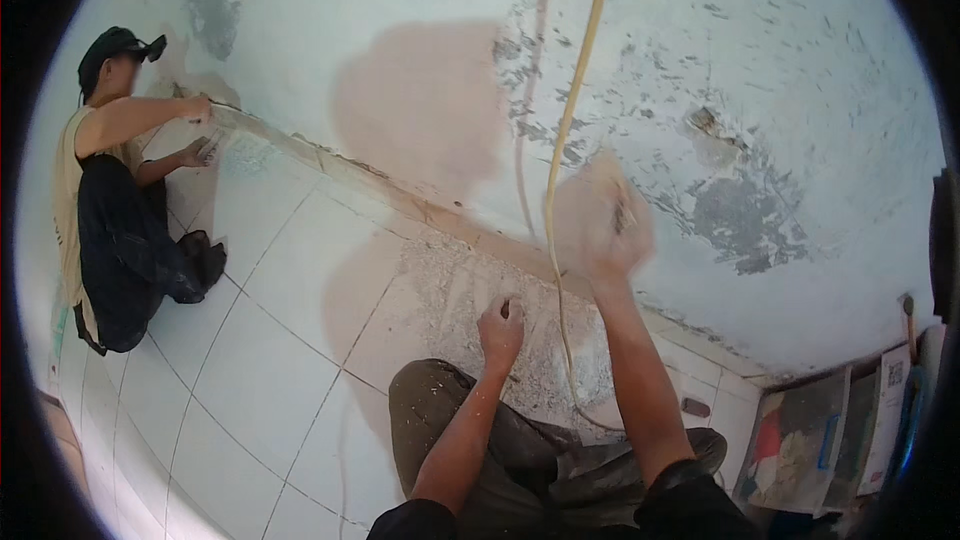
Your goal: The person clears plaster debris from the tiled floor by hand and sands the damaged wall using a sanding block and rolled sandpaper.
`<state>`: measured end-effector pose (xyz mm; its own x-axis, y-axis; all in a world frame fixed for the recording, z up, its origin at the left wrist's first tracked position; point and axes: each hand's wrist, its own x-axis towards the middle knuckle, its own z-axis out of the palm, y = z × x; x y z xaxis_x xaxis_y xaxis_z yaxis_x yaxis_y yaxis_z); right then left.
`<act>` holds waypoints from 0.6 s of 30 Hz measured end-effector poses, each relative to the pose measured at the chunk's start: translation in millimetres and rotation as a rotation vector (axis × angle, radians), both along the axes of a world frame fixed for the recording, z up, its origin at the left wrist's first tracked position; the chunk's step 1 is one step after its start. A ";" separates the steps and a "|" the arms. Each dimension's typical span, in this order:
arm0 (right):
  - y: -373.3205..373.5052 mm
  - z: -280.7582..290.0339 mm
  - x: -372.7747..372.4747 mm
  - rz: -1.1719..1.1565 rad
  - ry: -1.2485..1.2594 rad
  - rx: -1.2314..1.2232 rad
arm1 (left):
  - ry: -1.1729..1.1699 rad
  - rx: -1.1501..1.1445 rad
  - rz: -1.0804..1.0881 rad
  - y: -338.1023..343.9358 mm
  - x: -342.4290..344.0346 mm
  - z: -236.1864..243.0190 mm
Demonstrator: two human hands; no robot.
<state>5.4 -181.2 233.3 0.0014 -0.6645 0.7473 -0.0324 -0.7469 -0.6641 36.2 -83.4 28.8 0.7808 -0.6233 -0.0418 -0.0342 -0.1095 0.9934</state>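
My right hand point(612, 240) is raised against the wall, smeared by motion. Its fingers close around a tan, blade-like tool point(603, 176), too blurred to name surely, which meets the white wall point(640, 70) beside flaking paint. Grey bare patches point(745, 220) lie to the right of it. Curled into a loose fist, my left hand point(502, 332) hovers over my bent knee point(432, 395); a dark hollow shows between thumb and finger, and I see nothing in it. Pale chips and dust point(450, 285) cover the tiles below. A yellow cord point(572, 110) hangs just left of my right hand.
At the far left a person point(120, 200) in a dark cap squats at the wall's foot, both hands near its base. On the right, a box point(800, 440) holds assorted things, near a long-handled tool point(909, 320). A small dark block point(695, 407) lies on the floor.
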 end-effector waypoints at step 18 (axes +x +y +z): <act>13.9 -2.2 -12.5 -0.119 0.132 0.081 | -0.130 0.208 -0.423 4.5 -12.4 -14.2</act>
